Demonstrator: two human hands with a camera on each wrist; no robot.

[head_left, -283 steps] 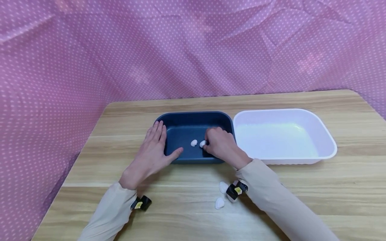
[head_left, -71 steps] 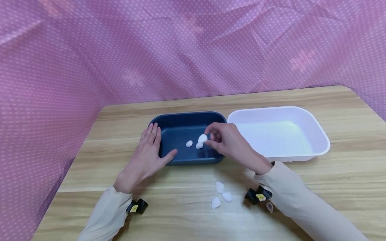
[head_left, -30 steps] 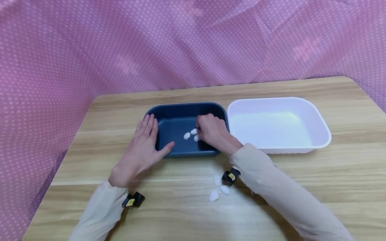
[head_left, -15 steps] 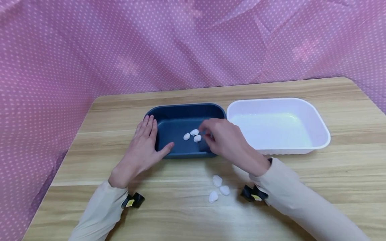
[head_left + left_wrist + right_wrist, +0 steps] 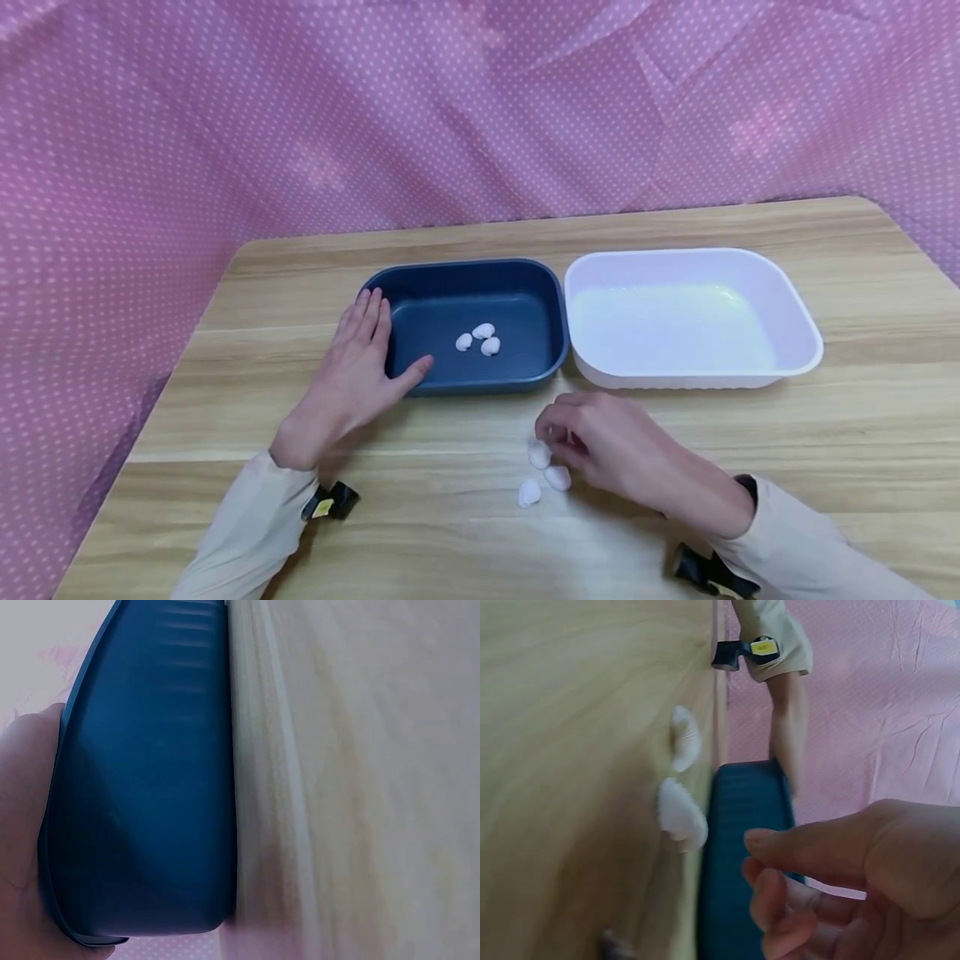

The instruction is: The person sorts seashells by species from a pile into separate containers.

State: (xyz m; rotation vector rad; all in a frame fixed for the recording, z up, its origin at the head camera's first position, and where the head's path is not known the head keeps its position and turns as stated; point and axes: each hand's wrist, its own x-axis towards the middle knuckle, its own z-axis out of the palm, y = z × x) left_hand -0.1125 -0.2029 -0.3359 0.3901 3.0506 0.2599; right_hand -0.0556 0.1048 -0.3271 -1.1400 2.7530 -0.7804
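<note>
My left hand rests with extended fingers over the left rim of a dark blue tub; the left wrist view shows the hand along that tub's edge. Three white seashells lie together on the tub's floor. On the table in front, my right hand hovers with loosely bent fingers, its fingertips overlapping the rearmost of three white seashells. In the right wrist view nothing shows between thumb and fingers, while two table shells lie to the left of the hand.
Right beside the dark tub stands a white tub of similar size. A blurred dark thing shows on the table at the bottom of the right wrist view. Pink dotted cloth hangs behind the wooden table.
A third shell was set down in the dark tub by my right hand, which then let go and came back toward me over the table shells. My left hand stays put.
</note>
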